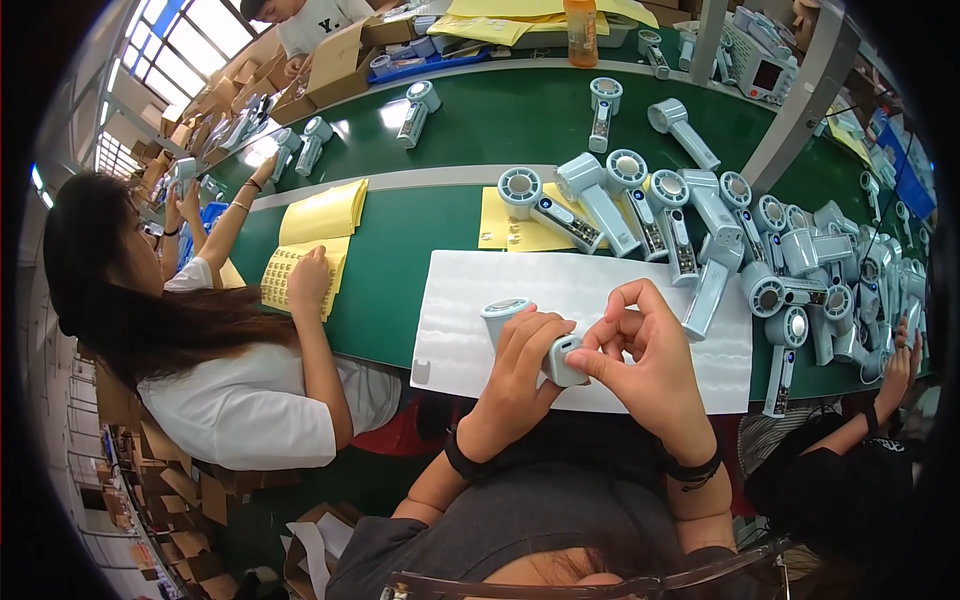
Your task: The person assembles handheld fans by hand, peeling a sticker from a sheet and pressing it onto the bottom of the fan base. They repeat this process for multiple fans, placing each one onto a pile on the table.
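Note:
My left hand (512, 375) is wrapped around the handle of a pale blue handheld fan (505, 312), over a white foam sheet (460, 300). The fan's round head points away to the left, and its handle end with a small slot faces me. At that end is my right hand (650, 370), thumb and forefinger drawn together against the handle's edge and the other fingers curled. Whether something small sits in that pinch is hidden. Just beyond the sheet several similar fans (627, 170) lie on yellow sticker sheets (495, 215), some with their handle insides exposed.
More fans (800, 250) are heaped to the right, where another person's hand (895, 375) reaches in. On the left a co-worker (220, 370) touches a yellow label sheet (300, 270). A metal post (805, 95) rises from the green table (390, 230). An orange bottle (580, 35) stands at the back.

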`<control>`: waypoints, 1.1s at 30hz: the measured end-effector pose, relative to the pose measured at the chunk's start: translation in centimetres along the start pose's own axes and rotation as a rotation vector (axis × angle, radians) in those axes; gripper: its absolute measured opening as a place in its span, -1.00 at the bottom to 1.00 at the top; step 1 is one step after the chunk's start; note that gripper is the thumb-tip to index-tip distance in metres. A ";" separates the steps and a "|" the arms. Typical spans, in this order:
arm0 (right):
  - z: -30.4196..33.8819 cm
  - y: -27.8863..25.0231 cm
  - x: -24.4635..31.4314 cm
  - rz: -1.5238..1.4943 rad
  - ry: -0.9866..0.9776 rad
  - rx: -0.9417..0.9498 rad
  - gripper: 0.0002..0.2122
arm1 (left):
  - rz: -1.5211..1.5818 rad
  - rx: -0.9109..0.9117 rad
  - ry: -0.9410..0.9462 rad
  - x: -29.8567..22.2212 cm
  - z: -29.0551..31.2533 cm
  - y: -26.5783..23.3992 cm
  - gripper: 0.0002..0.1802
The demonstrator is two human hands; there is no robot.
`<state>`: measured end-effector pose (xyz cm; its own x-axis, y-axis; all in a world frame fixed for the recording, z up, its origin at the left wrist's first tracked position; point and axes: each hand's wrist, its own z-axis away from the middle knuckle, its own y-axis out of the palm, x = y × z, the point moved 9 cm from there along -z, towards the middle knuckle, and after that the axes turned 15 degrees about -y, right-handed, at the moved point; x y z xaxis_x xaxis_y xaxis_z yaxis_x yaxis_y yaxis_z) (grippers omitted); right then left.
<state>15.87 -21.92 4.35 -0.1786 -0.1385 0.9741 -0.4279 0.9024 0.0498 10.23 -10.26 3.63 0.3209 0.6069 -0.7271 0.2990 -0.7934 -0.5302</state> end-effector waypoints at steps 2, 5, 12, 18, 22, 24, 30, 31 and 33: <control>0.1 -0.1 0.0 -0.013 0.000 -0.002 -0.62 | -0.019 -0.025 0.001 -0.2 -0.1 -0.1 -0.39; 0.2 -0.2 -0.5 -0.103 0.034 -0.002 -0.62 | -0.028 -0.034 0.001 -0.5 -0.1 0.0 -0.42; 0.2 -0.2 0.1 -0.014 -0.007 -0.013 -0.63 | -0.036 -0.037 -0.003 -0.7 -0.3 -0.2 -0.42; 0.2 -0.2 0.6 0.084 0.020 -0.024 -0.63 | -0.064 -0.030 0.006 -0.5 -0.5 0.0 -0.41; 0.2 -0.4 1.9 0.237 -0.099 -0.037 -0.61 | -0.057 0.025 0.067 -0.8 -1.1 -0.1 -0.42; 0.2 -1.5 3.3 0.481 -0.259 -0.076 -0.62 | -0.045 0.049 0.103 -0.9 -1.9 -0.4 -0.42; -1.0 -4.9 -3.1 0.407 -0.077 0.038 -0.63 | -0.158 0.307 0.375 -2.5 -7.5 0.9 -0.47; -1.0 -5.5 -3.1 0.440 -0.054 -0.017 -0.65 | -0.173 0.288 0.369 -1.9 -9.3 0.4 -0.47; -1.0 -6.8 -3.5 0.508 -0.001 -0.134 -0.67 | -0.241 0.260 0.343 0.4 -13.6 0.1 -0.45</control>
<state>20.29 -27.17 0.87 -0.3350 0.3295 0.8827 -0.1700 0.9003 -0.4006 22.60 -9.46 9.19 0.5609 0.7206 -0.4076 0.1811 -0.5872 -0.7889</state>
